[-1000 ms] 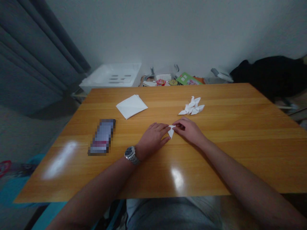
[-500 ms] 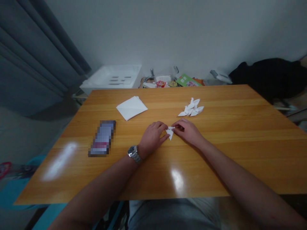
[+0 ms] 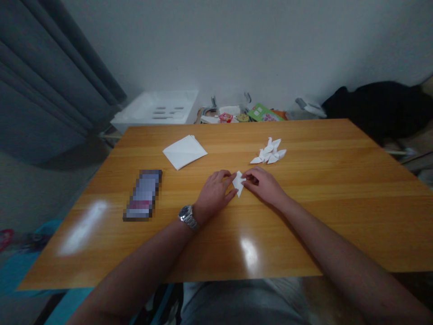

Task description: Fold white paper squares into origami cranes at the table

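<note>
Centrally on the table (image 3: 304, 216), both hands meet over a small white folded paper (image 3: 238, 183). From the left hand (image 3: 214, 195), the paper lies at about 2 o'clock, pinched at its left edge between thumb and fingertips; a watch (image 3: 188, 217) sits on that wrist. From the right hand (image 3: 265, 184), the paper lies at 9 o'clock, and those fingertips grip its right side. So each hand is closed on the paper, which rests low against the wood, its pointed end aimed toward 6 o'clock.

At 1 o'clock from the paper, well apart, lies a cluster of finished folded pieces (image 3: 269, 152). At 11 o'clock, near the far left part of the table, sits a stack of flat sheets (image 3: 184, 151). At 9 o'clock from the left hand lies a blurred-out dark oblong (image 3: 143, 194). Beyond the far edge stand a white bin (image 3: 157, 109) and some small clutter (image 3: 237, 115); a black cloth (image 3: 379, 106) heaps at 2 o'clock. A grey curtain (image 3: 40, 76) hangs at 10 o'clock.
</note>
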`<state>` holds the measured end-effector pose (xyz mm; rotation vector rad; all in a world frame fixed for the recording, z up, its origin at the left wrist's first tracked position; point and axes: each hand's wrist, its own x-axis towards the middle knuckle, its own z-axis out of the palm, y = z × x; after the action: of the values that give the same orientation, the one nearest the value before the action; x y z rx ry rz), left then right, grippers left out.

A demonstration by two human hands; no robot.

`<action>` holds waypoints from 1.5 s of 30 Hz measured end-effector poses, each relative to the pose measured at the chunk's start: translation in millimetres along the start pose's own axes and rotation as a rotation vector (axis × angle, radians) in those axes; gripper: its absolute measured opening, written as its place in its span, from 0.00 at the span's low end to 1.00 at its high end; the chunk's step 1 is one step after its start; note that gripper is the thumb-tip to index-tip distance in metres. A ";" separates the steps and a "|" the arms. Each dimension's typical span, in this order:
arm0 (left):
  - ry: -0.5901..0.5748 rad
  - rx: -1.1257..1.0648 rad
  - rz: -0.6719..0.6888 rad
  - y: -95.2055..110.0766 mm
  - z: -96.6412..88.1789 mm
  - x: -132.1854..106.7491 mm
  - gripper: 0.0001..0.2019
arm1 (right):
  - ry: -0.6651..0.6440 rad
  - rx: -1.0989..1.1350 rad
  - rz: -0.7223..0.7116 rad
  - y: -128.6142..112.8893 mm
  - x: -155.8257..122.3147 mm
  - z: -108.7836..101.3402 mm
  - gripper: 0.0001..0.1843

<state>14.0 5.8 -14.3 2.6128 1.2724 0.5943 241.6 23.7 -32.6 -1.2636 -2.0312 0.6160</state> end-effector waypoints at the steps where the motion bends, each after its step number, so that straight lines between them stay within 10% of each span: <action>1: -0.004 0.011 0.006 -0.4 0.5 -0.2 0.24 | -0.003 0.000 -0.002 0.1 0.0 0.0 0.07; 45: 0.120 -0.207 -0.065 -7.5 1.0 8.2 0.08 | -0.042 -0.110 -0.132 -6.0 -3.4 -4.6 0.11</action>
<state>13.6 16.9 -15.4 2.3903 1.2491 0.8342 242.5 18.4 -26.4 -1.1755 -2.1892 0.4789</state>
